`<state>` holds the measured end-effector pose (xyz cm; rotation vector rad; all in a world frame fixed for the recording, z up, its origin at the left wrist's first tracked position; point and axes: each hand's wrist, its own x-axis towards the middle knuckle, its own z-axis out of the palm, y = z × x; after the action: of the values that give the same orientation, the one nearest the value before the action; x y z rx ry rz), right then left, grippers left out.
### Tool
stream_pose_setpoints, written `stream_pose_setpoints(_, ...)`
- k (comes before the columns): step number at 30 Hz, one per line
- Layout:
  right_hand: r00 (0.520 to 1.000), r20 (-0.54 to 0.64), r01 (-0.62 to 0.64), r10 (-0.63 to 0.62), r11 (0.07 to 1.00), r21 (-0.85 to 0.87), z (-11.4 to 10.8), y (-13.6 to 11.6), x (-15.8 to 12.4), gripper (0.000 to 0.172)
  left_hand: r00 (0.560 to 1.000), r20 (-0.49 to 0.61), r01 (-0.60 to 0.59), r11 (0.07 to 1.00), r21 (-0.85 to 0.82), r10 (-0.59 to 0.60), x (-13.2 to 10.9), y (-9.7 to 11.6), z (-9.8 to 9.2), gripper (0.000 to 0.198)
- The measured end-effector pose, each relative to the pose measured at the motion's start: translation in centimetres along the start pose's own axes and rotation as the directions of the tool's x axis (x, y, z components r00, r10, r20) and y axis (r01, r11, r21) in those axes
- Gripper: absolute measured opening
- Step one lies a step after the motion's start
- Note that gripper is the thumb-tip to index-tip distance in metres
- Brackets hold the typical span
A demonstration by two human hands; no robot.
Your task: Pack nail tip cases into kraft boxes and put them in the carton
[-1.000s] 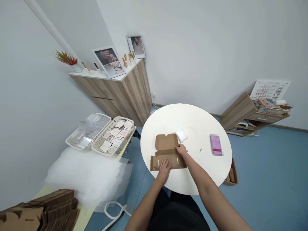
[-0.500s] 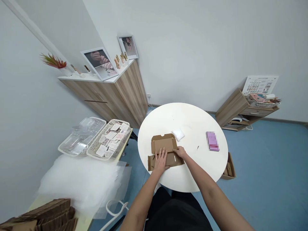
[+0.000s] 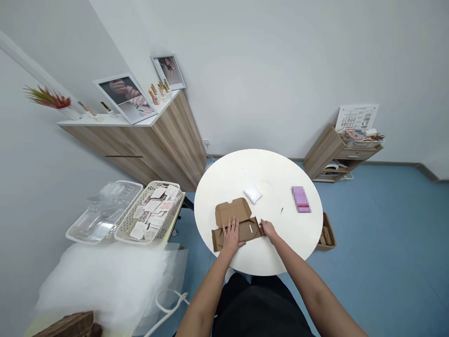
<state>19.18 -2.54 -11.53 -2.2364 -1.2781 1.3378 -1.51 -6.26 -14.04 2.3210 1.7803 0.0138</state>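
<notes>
A brown cardboard mailer box [image 3: 245, 229], partly folded, lies on the near left part of the round white table [image 3: 270, 173]. Its larger panel points away from me. Fingers spread, my left hand [image 3: 231, 235] presses flat on the middle of the box. My right hand [image 3: 268, 229] is closed at the right end, its fingers pinching the side flap there. Just beyond the box is a small white packet [image 3: 253, 194]. A purple blurred item [image 3: 300, 200] rests toward the table's right side.
To my left, a side table carries a basket of cards [image 3: 150, 215], a basket of clear plastic cases [image 3: 105, 210], white translucent sheets [image 3: 101, 281] and folded cardboard [image 3: 66, 325]. An open carton [image 3: 327, 234] stands on the floor beyond the table's right edge.
My right hand has shifted from the box's upper right corner to the flap at its right end. My left hand stays flat on the box. The camera view has turned slightly.
</notes>
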Motion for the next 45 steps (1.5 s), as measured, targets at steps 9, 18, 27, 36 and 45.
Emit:
stream_pose_setpoints(9,0.992,0.118,-0.068,0.042,0.972,0.226,1.3,0.6,-1.2,0.027,0.999,0.011,0.048,0.996,0.072,-0.049,0.0,0.6,0.3,0.126)
stream_pose_setpoints(18,0.993,0.064,0.092,-0.100,0.989,0.119,2.8,-0.2,-2.7,0.016,0.997,-0.032,0.072,0.993,0.096,-0.070,0.1,1.0,-0.1,0.124)
stream_pose_setpoints(27,0.996,-0.007,0.077,-0.085,0.929,-0.363,4.4,-2.7,-3.1,0.033,0.996,-0.064,0.070,0.998,-0.002,-0.070,-0.4,1.1,0.3,0.124)
stream_pose_setpoints(36,0.996,0.002,0.080,-0.090,0.876,-0.475,4.1,-3.1,-2.9,0.015,0.997,-0.066,0.039,0.999,0.034,-0.037,-0.5,0.7,0.4,0.125)
stream_pose_setpoints(45,0.857,-0.001,0.422,-0.515,0.703,-0.572,3.1,-3.5,-3.8,0.052,0.992,-0.120,-0.025,0.999,0.020,0.027,-0.5,0.4,0.0,0.113)
